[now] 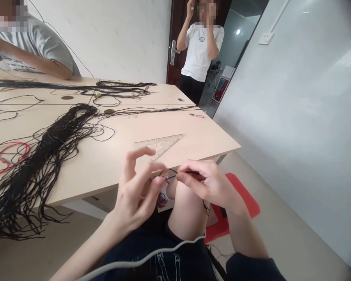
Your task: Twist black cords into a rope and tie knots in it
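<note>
My left hand (134, 195) is raised over my knee, with its finger and thumb pinching a small pink-and-white piece (163, 187). The piece looks ring-shaped and its exact form is partly hidden by my fingers. My right hand (201, 183) pinches a thin black cord (181, 175) between finger and thumb, and the cord runs towards that piece. Both hands are just off the near edge of a pale wooden table (193, 132). On it, a little beyond my hands, lies a clear plastic set square (159, 144).
Long bundles of black cord (38, 168) and a red cord (8, 156) cover the table's left side. A pink pen (196, 115) lies near the far corner. A seated person (35, 50) is at the far left, a standing person (200, 50) by the door, and a red stool (236, 199) at my right.
</note>
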A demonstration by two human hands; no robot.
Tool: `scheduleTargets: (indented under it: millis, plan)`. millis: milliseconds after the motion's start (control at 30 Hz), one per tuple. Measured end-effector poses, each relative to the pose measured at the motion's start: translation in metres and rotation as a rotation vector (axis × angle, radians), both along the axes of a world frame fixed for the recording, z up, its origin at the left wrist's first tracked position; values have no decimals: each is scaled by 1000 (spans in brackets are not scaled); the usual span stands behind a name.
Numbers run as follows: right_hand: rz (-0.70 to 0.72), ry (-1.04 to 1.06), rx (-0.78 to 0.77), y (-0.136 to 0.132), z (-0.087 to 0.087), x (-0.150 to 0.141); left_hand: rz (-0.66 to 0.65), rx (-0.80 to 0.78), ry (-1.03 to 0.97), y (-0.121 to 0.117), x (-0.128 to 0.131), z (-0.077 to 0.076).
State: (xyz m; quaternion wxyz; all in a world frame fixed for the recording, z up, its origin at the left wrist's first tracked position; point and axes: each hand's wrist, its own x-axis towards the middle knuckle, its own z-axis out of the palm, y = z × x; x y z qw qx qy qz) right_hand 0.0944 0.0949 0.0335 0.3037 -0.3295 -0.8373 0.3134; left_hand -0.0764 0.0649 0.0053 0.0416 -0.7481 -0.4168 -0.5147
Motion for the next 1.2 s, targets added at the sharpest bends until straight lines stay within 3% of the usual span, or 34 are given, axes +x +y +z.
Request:
scheduleTargets:
  millis: [167, 367, 500, 600, 800, 1200]
  plan:
    - [-17, -3, 16, -5, 8, -2, -275, -432, -125, -3, 4, 16]
    - [-9, -28, 49, -10, 17, 0, -360, -614, -414, -6, 8, 18]
    - [22, 62, 38, -12, 16, 0, -431, -773, -477, -9, 7, 22]
    - [10, 104, 37, -13, 15, 0, -468, -783, -451, -11, 5, 26]
    - [8, 249, 166, -15, 13, -1, -455, -640, -356, -11, 6, 27]
    - [37, 350, 84, -16, 10, -1, -741, -873, -598, 0, 10, 19]
